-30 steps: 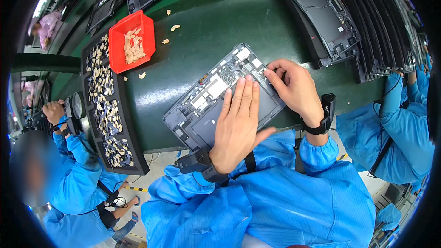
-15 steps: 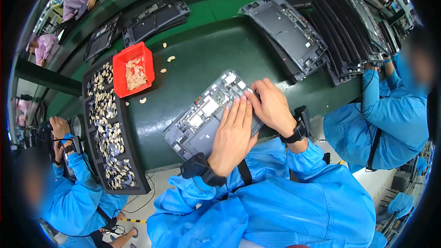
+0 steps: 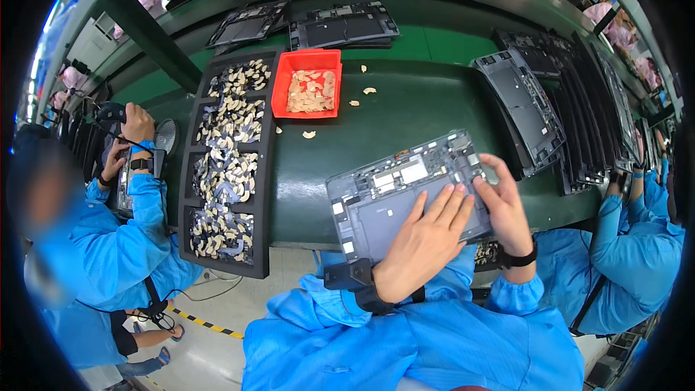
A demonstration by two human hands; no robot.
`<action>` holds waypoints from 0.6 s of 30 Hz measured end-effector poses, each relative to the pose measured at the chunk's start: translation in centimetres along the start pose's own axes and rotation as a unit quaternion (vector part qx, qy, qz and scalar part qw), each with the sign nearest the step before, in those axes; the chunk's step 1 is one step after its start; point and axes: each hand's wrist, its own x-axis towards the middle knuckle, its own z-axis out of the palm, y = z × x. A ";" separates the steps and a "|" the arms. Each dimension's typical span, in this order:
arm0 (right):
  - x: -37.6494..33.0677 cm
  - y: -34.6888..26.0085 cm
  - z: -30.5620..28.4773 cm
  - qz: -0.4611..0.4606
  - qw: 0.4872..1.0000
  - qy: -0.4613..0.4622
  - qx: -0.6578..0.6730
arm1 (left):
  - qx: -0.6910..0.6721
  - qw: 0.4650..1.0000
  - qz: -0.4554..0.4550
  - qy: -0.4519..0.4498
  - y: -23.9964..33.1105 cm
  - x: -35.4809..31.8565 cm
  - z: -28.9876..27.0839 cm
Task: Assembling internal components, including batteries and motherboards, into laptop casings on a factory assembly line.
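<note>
A grey opened chassis [image 3: 362, 224], of a laptop or tablet, lies at the near edge of the table in front of me. Its circuit board shows along the far side, and a flat dark panel fills the near part. My left hand [image 3: 427, 235] rests flat across its middle, fingers stretched out. At the chassis's right corner, my right hand [image 3: 507, 206] holds the edge with thumb and bent fingers. A red bin [image 3: 280, 94] with pale curved pieces stands beyond it to the left. Next to that bin is a long black tray [image 3: 261, 239] of cream and dark curved pieces.
Several pale scraps [image 3: 309, 134] lie loose on the green table [image 3: 311, 185]. Stacked chassis [image 3: 525, 112] stand at the right, and others [image 3: 344, 25] at the back. Co-workers in blue smocks sit on my left [image 3: 108, 224] and right [image 3: 630, 246].
The whole view has swung, so the table's things appear shifted right. The chassis has turned clockwise to lie more level. My right hand has shifted from its upper surface to the right edge.
</note>
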 end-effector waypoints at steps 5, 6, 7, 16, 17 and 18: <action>7.4 -7.4 -5.3 -0.267 0.919 0.060 -0.283 | -0.131 0.988 0.021 0.083 -0.5 0.1 -6.0; 10.0 -9.4 -5.8 -0.258 0.929 0.075 -0.255 | -0.136 0.984 0.011 0.112 -1.1 -0.8 -6.3; 12.6 -11.6 -6.8 -0.249 0.936 0.099 -0.230 | -0.147 0.979 0.010 0.138 -2.0 -1.3 -6.1; 45.3 -13.3 -18.4 -0.238 0.896 0.193 -0.323 | -0.015 0.931 -0.216 0.295 -7.6 -6.0 2.3; 46.2 -13.3 -17.4 -0.204 0.838 0.217 -0.457 | -0.009 0.927 -0.225 0.300 -7.7 -6.1 2.3; 47.3 -13.3 -16.3 -0.169 0.785 0.234 -0.548 | -0.004 0.926 -0.230 0.298 -7.8 -6.1 2.3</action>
